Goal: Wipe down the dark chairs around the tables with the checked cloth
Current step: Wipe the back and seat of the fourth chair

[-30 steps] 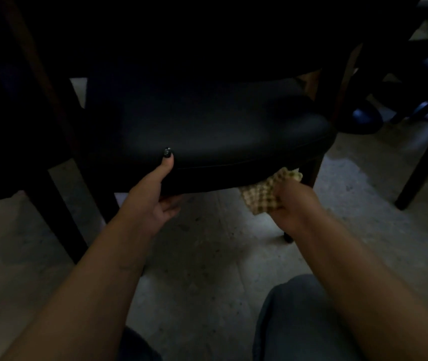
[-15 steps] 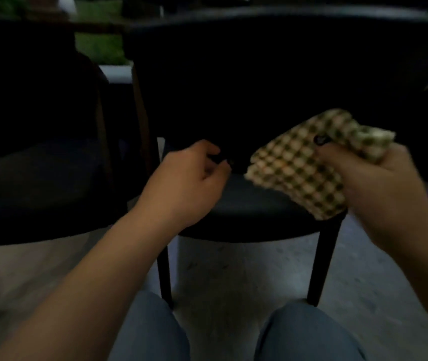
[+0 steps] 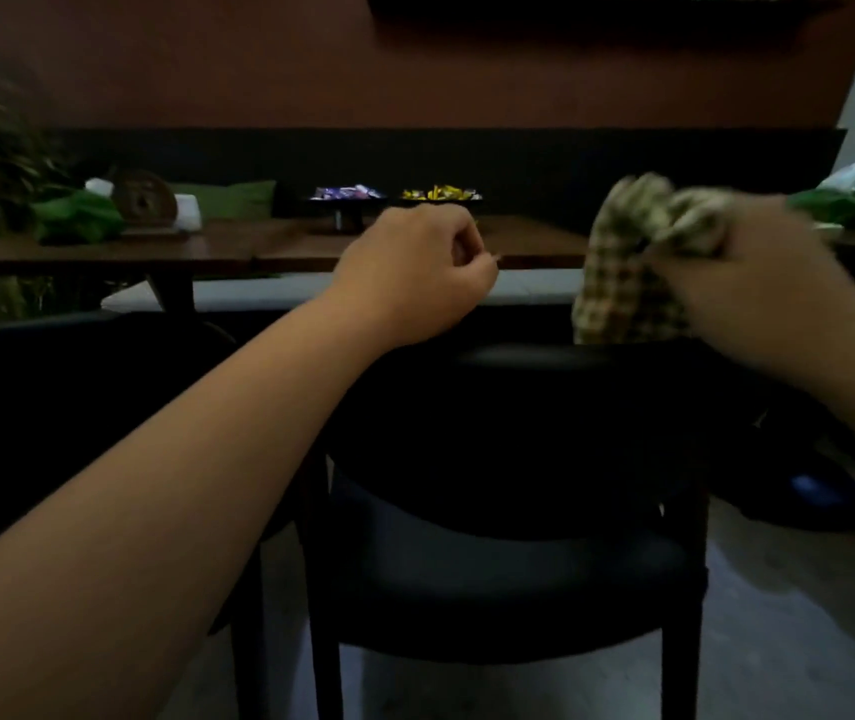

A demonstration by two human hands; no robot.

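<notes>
Both hands are now sitting higher against the scene than half a second ago, with the camera looking up over the chair back to the worktop beyond. Curled into a fist and holding nothing, the left hand (image 3: 417,275) is hovering above the top rail of the dark chair (image 3: 508,517), which is standing directly in front of the person with its back toward the camera. Blurred, the right hand (image 3: 758,275) is gripping the bunched checked cloth (image 3: 628,257); the cloth is hanging down just over the right end of the chair's top rail, though whether it is touching is unclear. Behind the chair, the wooden worktop (image 3: 269,246) is carrying a dark dish of purple and yellow wrapped sweets (image 3: 396,194), green leaves (image 3: 77,215) and a round wooden ornament (image 3: 147,200). A second dark chair (image 3: 66,423) is standing to the left.
</notes>
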